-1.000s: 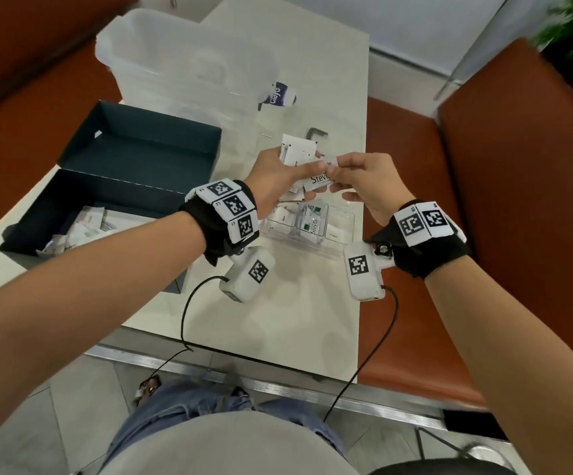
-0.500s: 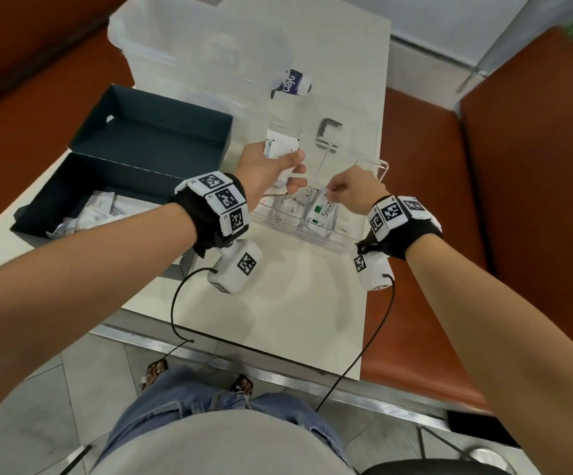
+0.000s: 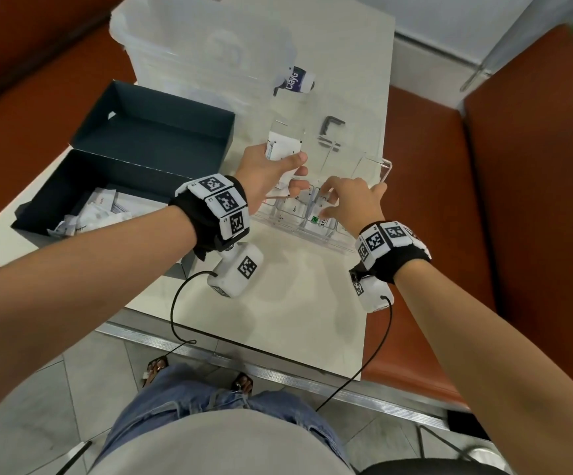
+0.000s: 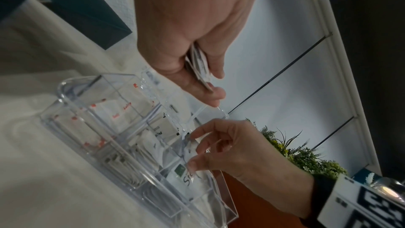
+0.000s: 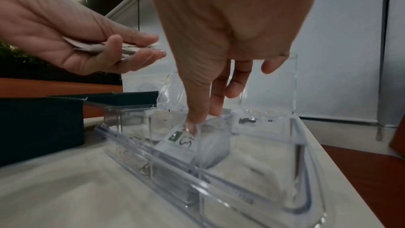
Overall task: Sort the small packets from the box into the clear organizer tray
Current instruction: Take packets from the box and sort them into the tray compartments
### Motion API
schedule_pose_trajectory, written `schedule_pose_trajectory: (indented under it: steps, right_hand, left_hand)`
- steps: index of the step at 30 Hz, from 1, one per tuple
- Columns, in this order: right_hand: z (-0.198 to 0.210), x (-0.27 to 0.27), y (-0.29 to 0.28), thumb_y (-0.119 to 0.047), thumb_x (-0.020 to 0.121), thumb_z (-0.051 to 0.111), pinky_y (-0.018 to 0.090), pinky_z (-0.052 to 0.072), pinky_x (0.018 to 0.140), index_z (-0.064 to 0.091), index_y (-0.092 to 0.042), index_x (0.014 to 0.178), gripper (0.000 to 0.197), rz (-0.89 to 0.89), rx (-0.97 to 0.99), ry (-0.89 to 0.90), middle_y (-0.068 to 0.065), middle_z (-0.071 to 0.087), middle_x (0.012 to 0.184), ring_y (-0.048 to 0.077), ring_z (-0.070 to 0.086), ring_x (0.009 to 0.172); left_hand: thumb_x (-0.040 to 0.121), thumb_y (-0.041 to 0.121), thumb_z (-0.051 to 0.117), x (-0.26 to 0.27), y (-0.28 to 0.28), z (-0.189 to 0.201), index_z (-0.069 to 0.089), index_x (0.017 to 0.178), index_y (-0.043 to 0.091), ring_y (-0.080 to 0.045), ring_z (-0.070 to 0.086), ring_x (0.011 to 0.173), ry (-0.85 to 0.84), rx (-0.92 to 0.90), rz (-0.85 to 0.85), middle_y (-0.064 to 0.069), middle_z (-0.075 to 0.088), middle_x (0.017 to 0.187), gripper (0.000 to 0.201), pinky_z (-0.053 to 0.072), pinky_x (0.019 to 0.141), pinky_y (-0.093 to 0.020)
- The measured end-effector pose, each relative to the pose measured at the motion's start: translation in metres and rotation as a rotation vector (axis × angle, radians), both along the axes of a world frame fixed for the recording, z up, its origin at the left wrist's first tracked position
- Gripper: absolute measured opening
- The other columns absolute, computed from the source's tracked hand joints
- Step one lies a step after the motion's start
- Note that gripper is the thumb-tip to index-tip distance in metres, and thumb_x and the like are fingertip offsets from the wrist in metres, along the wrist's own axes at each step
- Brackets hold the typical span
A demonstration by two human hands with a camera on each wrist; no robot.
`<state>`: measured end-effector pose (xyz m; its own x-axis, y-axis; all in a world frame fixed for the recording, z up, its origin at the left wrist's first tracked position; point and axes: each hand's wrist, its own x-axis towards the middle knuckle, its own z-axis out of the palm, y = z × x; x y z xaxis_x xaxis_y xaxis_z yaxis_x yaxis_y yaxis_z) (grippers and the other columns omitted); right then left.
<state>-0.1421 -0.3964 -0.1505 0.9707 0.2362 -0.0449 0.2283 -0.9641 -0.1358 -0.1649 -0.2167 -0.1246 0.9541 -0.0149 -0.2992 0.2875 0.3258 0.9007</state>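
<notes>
**Packets going into the tray, more still in the box**

Pale table (image 3: 278, 320) between orange-brown benches (image 3: 535, 200) carries all the things of the task. On its left side stands a dark box (image 3: 82, 186) with the lid folded back; several white packets (image 3: 96, 214) lie loose inside it, so the sorting is not finished. To the right of the box, near the table edge, sits the clear organizer tray (image 3: 275, 222) with its lid standing open.

The left hand (image 3: 264, 166) hovers over the far side of the tray and grips a small stack of packets (image 3: 283, 149) between thumb and fingers; the left wrist view shows the edges of this stack in the pinch. The right hand (image 3: 353, 200) reaches down into a middle compartment, and its thumb and fingertips (image 5: 192, 119) pinch the top of one packet with a green mark (image 5: 179, 142), which leans tilted against the divider. I judge this packet is being set in place now.

Some compartments already hold packets, one group with red print (image 4: 122, 110). The compartment at the right end looks bare, though the clear walls make this hard to tell. A small bottle (image 3: 297, 78) and a frosted plastic bin (image 3: 202, 46) stand further back.

What remains, as I judge it: the stack in the left hand, then the packets in the box.
</notes>
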Motion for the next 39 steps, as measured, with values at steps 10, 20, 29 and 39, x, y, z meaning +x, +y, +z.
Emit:
schedule_pose_trajectory:
  steps: [10, 20, 29, 39]
  right_hand:
    - [-0.001, 0.001, 0.008, -0.040, 0.083, 0.070, 0.047, 0.024, 0.089, 0.069, -0.032, 0.107, 0.026, 0.039, -0.139, 0.106, -0.008, 0.063, 0.100, 0.025, 0.047, 0.109]
    - [0.007, 0.009, 0.009, -0.035, 0.077, 0.077, 0.055, 0.024, 0.100, 0.071, -0.030, 0.104, 0.028, 0.007, -0.078, 0.180, -0.011, 0.053, 0.083, 0.020, 0.052, 0.102]
    - [0.025, 0.000, 0.002, -0.035, 0.086, 0.068, 0.041, 0.027, 0.086, 0.072, -0.026, 0.097, 0.015, -0.082, 0.182, 0.053, -0.010, 0.054, 0.075, 0.014, 0.048, 0.083]
    - [0.050, -0.009, 0.031, -0.045, 0.075, 0.078, 0.016, 0.051, 0.066, 0.064, -0.022, 0.118, 0.050, -0.041, 0.664, 0.112, 0.000, 0.062, 0.098, 0.007, 0.067, 0.073]
  left_hand:
    - [0.087, 0.011, 0.071, 0.000, 0.001, -0.001, 0.061, 0.111, 0.000, -0.030, 0.070, 0.074, 0.013, -0.003, 0.014, -0.020, 0.068, 0.093, 0.028, 0.058, 0.061, -0.033]
    - [0.087, 0.017, 0.072, 0.000, 0.002, 0.000, 0.061, 0.112, 0.001, -0.028, 0.070, 0.075, 0.040, -0.036, -0.005, -0.019, 0.069, 0.093, 0.031, 0.057, 0.057, -0.029]
    - [0.100, 0.040, 0.049, 0.000, 0.000, 0.015, 0.053, 0.129, 0.002, -0.030, 0.071, 0.087, 0.269, -0.220, -0.073, -0.021, 0.068, 0.115, 0.048, 0.058, 0.058, -0.027]
    - [0.101, 0.031, 0.039, -0.001, -0.005, 0.019, 0.057, 0.111, 0.004, -0.027, 0.069, 0.072, 0.292, -0.267, -0.171, -0.016, 0.068, 0.090, 0.034, 0.061, 0.064, -0.037]
